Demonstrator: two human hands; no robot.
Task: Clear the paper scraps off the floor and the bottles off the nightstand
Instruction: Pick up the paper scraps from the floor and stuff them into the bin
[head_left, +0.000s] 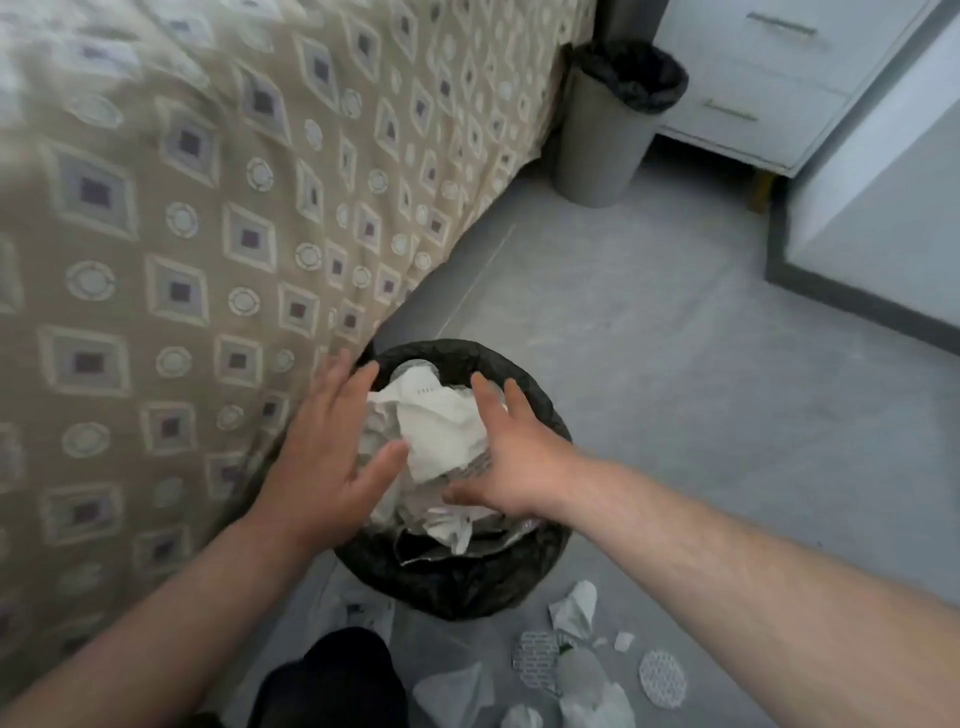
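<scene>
The crumpled paper (441, 426), white and sharply creased with a faint line of print too small to read, sits heaped in the mouth of a round bin (457, 582) lined with a wrinkled, glossy black bag; the heap hides everything deeper in the bin. The left hand (327, 447) hovers over the bin's near-left rim with fingers straight and spread, and the right hand (514, 462) comes in from the other side, also splayed wide. Neither curls round anything, though whether the thumbs brush the paper is hard to make out. More paper scraps (574, 605) lie on the floor (649, 338) just right of the bin's base: torn white wads, a folded sheet and two round embossed pieces (662, 678) with a quilted texture, some of them cut off by the bottom edge. The floor is smooth grey tile with one thin seam. A dark-clothed knee (332, 680) shows at the bottom edge. To the left a bed cover (182, 260) of tan woven fabric, patterned with diamonds and rings, hangs down and blurs towards the corner. Well beyond, a grey cylindrical bin (602, 135) with a black liner stands between the bed and a white nightstand (753, 88) with two bar-handled drawers; the nightstand's top is out of frame.
</scene>
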